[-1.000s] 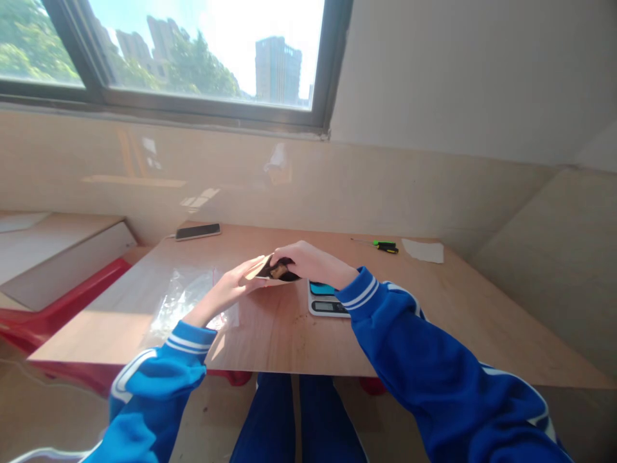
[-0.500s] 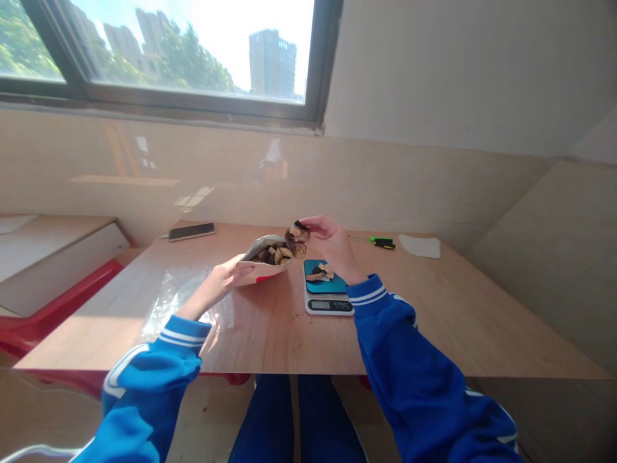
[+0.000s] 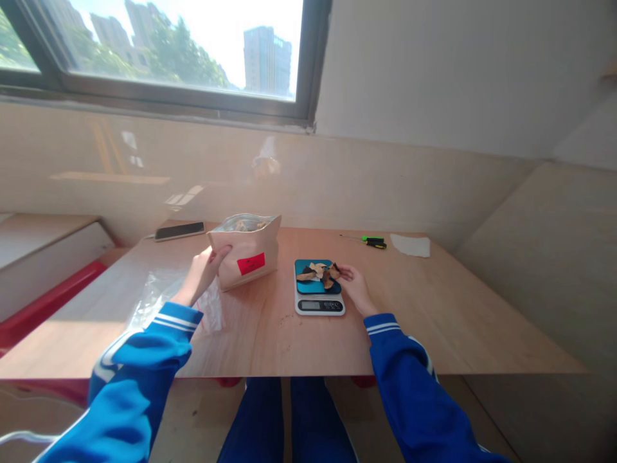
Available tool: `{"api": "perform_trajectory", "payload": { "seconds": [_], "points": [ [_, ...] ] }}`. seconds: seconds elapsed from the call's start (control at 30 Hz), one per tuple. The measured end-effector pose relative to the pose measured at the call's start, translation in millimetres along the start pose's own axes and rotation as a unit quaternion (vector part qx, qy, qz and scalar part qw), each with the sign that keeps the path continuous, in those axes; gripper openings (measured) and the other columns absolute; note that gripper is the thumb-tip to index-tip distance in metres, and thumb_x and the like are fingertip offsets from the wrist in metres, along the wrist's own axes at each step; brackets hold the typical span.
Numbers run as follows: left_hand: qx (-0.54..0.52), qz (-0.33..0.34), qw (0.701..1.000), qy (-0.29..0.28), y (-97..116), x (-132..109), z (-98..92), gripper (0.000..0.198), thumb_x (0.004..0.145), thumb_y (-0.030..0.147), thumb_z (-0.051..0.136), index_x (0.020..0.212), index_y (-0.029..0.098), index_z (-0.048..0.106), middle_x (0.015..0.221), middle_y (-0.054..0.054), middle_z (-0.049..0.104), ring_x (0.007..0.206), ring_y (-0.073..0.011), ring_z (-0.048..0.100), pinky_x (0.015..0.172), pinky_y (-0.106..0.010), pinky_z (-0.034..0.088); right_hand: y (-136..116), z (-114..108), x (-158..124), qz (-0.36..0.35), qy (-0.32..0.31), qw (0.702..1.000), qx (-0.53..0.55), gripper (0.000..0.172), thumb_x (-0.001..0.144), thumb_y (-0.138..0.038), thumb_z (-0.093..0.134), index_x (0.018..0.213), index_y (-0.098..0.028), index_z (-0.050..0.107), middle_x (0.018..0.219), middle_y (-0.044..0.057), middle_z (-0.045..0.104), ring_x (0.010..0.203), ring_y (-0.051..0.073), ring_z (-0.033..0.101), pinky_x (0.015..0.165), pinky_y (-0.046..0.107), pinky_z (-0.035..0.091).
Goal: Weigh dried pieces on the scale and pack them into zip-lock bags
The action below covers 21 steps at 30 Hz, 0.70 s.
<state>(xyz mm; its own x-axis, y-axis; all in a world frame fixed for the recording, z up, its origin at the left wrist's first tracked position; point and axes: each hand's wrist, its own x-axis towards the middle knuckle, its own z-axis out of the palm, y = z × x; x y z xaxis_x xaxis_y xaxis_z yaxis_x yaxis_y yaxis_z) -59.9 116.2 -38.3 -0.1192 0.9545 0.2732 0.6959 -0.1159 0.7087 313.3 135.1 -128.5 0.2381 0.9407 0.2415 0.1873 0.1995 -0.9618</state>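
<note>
My left hand (image 3: 205, 270) grips the left side of an open paper pouch (image 3: 260, 247) with a red label, which stands upright on the table. Pale dried pieces show just inside its mouth. A digital kitchen scale (image 3: 308, 307) with a blue top is to the right of the pouch. Several dried mushroom slices (image 3: 313, 273) lie on that blue top. At the scale's right edge, my right hand (image 3: 354, 286) has its fingertips closed on a dark brown dried mushroom slice (image 3: 333, 270), low over the others.
A crumpled clear plastic bag (image 3: 159, 289) lies left of the pouch. Toward the back are a phone (image 3: 180, 231), a screwdriver with a green and black handle (image 3: 373, 242) and a white paper sheet (image 3: 411, 245). Dark crumbs lie before the scale.
My right hand has carried the mushroom slice from beside the pouch's mouth down to the scale. My left hand has turned the tilted pouch upright and moved it left.
</note>
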Motion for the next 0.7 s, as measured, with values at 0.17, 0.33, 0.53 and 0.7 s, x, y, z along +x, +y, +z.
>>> {"api": "perform_trajectory", "payload": {
  "seconds": [0.17, 0.33, 0.53, 0.7],
  "points": [
    [0.008, -0.001, 1.0, -0.005, 1.0, -1.0, -1.4, 0.058, 0.082, 0.06, 0.037, 0.109, 0.017, 0.064, 0.105, -0.011, 0.072, 0.099, -0.0298, 0.064, 0.08, -0.03, 0.048, -1.1, -7.6, 6.0, -0.01, 0.006, 1.0, -0.014, 0.04, 0.057, -0.042, 0.077, 0.085, -0.017, 0.063, 0.095, 0.011, 0.07, 0.09, 0.023, 0.066, 0.087, 0.041, 0.051],
    [0.002, -0.01, 1.0, -0.001, -0.6, -1.1, 0.2, 0.059, 0.082, 0.062, 0.036, 0.109, 0.018, 0.063, 0.104, -0.012, 0.072, 0.098, -0.0302, 0.064, 0.08, -0.032, 0.049, -10.6, -19.7, 35.5, -0.002, 0.046, 0.999, -0.018, 0.04, 0.06, -0.037, 0.071, 0.092, -0.015, 0.062, 0.099, 0.012, 0.068, 0.087, 0.021, 0.063, 0.081, 0.037, 0.051],
    [-0.042, -0.029, 0.999, -0.014, -12.9, 9.4, 0.3, 0.061, 0.082, 0.063, 0.04, 0.119, 0.018, 0.057, 0.119, -0.015, 0.066, 0.107, -0.0299, 0.062, 0.081, -0.032, 0.051, -3.6, -22.6, 46.1, 0.032, 0.045, 0.998, 0.002, 0.037, 0.067, -0.037, 0.063, 0.095, -0.013, 0.06, 0.079, 0.007, 0.066, 0.065, 0.015, 0.062, 0.059, 0.029, 0.052],
    [-0.059, -0.034, 0.998, 0.01, -26.1, 16.0, 8.3, 0.06, 0.08, 0.064, 0.041, 0.117, 0.019, 0.057, 0.115, -0.013, 0.068, 0.105, -0.0308, 0.063, 0.081, -0.037, 0.052, 9.9, -16.6, 47.5, 0.02, 0.025, 0.999, -0.028, 0.03, 0.066, -0.032, 0.066, 0.089, -0.014, 0.062, 0.075, 0.005, 0.065, 0.064, 0.015, 0.061, 0.059, 0.029, 0.052]
  ]
}}
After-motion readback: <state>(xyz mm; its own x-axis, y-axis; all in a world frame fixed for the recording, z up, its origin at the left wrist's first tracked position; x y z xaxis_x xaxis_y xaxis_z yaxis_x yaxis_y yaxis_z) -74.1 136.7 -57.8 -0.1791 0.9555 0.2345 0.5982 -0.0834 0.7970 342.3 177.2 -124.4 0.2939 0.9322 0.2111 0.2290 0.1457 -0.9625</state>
